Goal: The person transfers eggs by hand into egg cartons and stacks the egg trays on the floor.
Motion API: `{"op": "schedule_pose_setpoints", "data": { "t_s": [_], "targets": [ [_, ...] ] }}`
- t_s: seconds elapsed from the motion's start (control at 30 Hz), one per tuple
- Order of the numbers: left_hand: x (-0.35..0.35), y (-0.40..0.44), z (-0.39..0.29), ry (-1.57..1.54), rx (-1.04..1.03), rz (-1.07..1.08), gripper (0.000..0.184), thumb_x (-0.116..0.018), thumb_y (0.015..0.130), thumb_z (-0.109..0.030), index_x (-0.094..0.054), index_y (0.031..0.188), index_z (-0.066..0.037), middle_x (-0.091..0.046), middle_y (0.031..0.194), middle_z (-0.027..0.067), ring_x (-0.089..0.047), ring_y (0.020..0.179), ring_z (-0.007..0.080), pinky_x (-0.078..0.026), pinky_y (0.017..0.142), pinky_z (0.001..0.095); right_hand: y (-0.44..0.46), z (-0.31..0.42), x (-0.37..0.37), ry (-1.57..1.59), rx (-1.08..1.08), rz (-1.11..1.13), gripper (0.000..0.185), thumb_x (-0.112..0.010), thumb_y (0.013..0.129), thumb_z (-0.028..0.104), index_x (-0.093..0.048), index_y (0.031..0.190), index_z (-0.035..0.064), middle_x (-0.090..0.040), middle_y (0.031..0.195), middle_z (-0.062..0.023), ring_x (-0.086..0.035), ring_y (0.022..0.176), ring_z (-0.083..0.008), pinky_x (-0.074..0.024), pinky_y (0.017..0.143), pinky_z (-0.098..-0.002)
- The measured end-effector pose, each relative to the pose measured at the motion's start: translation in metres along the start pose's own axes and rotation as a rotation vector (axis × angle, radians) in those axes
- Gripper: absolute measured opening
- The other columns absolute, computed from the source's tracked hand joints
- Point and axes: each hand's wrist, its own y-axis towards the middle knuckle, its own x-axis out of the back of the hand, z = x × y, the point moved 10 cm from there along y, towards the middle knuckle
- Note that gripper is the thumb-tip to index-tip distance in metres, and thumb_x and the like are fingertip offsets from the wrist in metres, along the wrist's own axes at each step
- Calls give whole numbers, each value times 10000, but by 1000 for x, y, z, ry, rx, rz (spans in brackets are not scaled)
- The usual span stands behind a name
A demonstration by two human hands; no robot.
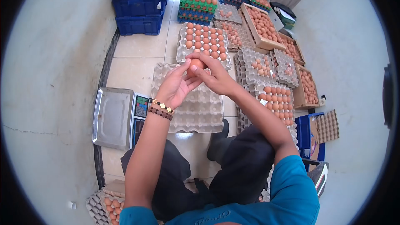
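A brown egg point(196, 66) is held between my two hands, above grey cardboard trays. My left hand point(177, 85) supports it from the left, with its fingers beneath. From the right, my right hand point(214, 75) closes its thumb and fingers on the same egg. Below my hands lies a grey tray point(196, 110) whose visible cups hold no eggs. Just beyond stands a grey tray of brown eggs point(206, 39), partly covered by my fingers.
A scale with a metal plate point(113, 118) lies at the left. Blue crates point(139, 8) stand at the back left, near stacked green and blue egg trays point(198, 2). Wooden boxes of eggs point(263, 27) and more cardboard trays point(277, 104) line the right.
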Motion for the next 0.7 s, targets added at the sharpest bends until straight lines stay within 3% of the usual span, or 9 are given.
{"op": "schedule_pose_setpoints", "data": {
  "t_s": [0.1,0.2,0.23,0.37,0.57,0.67,0.7],
  "targets": [
    [18,-6,3,164,138,-219,523,-601,999,-369,-444,1382,-49,-527,1312,182,-566,1199,301,-503,1024,436,-4,-55,-2,75,-209,-11,352,-606,960,197,-562,1259,18,-667,1028,-136,-655,922,-196,-513,826,-325],
    [37,-17,-42,429,-161,-487,569,-642,957,-387,-451,1385,-65,-494,1355,185,-526,1223,290,-452,1037,427,-19,-137,0,-14,-363,-91,334,-697,890,148,-556,1164,21,-658,938,-115,-648,827,-187,-510,751,-328],
    [38,-19,-52,392,-231,-495,569,-637,954,-382,-451,1381,-55,-484,1361,182,-521,1223,284,-442,1039,420,-25,-149,-1,-135,-384,-102,384,-766,813,111,-544,1118,34,-640,910,-122,-637,823,-235,-500,736,-366],
    [46,-27,-77,275,-387,-561,565,-604,956,-361,-446,1378,-21,-465,1356,162,-516,1217,271,-429,1039,402,-29,-157,-27,-414,-238,54,434,-798,749,115,-571,1115,60,-647,941,-151,-632,908,-340,-504,800,-433],
    [33,-24,-66,242,-333,-525,510,-581,969,-313,-469,1360,-6,-483,1297,135,-533,1177,253,-453,1006,376,-35,-147,-31,-462,111,-34,331,-764,777,154,-659,1079,66,-684,1018,-129,-639,938,-338,-493,900,-481],
    [32,-23,-66,245,-337,-521,482,-577,971,-302,-489,1344,-10,-500,1277,127,-546,1154,245,-460,992,371,-33,-144,-24,-535,187,-73,251,-718,808,206,-697,1016,66,-698,1005,-144,-650,977,-327,-490,928,-473],
    [32,-23,-65,245,-336,-523,475,-577,970,-302,-496,1339,-13,-508,1267,121,-550,1147,241,-462,985,370,-31,-155,-8,-535,71,-145,246,-710,809,222,-702,999,65,-703,1007,-150,-654,995,-326,-496,929,-464]
  ]
}}
